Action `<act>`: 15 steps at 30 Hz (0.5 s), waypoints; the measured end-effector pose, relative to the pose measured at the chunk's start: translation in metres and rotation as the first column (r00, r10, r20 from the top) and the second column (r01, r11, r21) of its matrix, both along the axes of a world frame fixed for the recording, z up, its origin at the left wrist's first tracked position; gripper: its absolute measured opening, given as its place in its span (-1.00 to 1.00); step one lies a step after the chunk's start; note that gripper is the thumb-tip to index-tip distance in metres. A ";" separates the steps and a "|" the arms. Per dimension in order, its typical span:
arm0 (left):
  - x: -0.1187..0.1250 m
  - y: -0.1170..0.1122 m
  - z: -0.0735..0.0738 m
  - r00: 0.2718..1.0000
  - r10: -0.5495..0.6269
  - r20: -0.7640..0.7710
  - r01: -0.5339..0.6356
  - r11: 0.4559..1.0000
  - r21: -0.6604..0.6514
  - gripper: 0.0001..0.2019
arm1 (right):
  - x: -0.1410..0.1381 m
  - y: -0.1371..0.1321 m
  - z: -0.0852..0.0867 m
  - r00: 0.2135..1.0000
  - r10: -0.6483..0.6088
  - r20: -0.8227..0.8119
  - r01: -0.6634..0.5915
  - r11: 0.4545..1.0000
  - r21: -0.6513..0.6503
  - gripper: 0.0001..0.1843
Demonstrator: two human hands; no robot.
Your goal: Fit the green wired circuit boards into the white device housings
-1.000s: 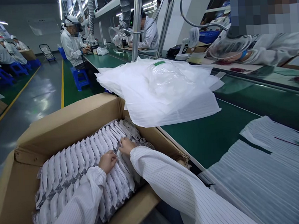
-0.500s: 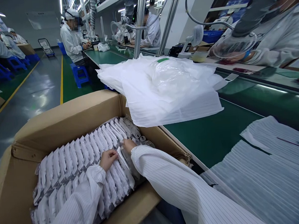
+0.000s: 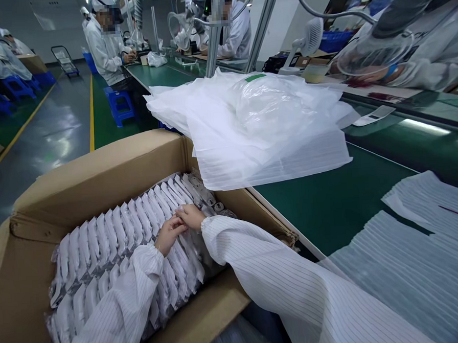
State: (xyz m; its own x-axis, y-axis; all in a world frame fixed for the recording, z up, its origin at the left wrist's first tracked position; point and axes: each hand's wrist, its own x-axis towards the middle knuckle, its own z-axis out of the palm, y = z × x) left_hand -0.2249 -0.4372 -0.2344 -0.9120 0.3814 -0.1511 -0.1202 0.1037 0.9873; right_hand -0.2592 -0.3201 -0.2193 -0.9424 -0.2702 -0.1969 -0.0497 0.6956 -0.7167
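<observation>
A cardboard box point(image 3: 108, 152) holds rows of white items in clear plastic bags point(image 3: 105, 234), packed upright side by side. Over the right end of these rows, my left hand point(image 3: 171, 235) and my right hand point(image 3: 192, 216) meet at the fingertips. The left fingers are bent and pressed together, close to the bag tops. My right hand is closed, its fingers pointing left against the left ones. Whatever lies between the fingertips is hidden. Just below the hands stand more bagged items point(image 3: 184, 266).
A stack of white foam sheets point(image 3: 270, 159) with a clear plastic bag point(image 3: 271, 102) on top overhangs the box's far right corner. It rests on a green conveyor table point(image 3: 307, 198). More thin foam sheets point(image 3: 406, 254) lie at right. Co-workers sit along the line; one person's hand point(image 3: 373, 74) is at far right.
My right hand has moved left, away from the bags at the right end, and now touches my left hand. The left has shifted slightly right. The view has turned slightly.
</observation>
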 end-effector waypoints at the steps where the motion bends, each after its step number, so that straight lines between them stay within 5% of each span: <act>1: 0.001 0.003 -0.002 1.000 -0.004 0.027 0.003 1.000 0.024 -0.77 | 0.001 0.000 -0.001 1.000 -0.012 -0.008 0.012 0.999 -0.029 -0.72; 9: 0.009 0.017 -0.013 0.986 0.031 0.164 -0.053 0.990 0.131 -0.84 | -0.001 -0.007 -0.010 0.969 -0.239 0.059 0.246 0.937 -0.249 -0.65; 15: 0.006 0.020 -0.009 0.983 0.032 0.181 -0.052 0.993 0.109 -0.84 | -0.014 -0.003 0.002 0.952 -0.274 0.135 0.303 0.903 -0.305 -0.51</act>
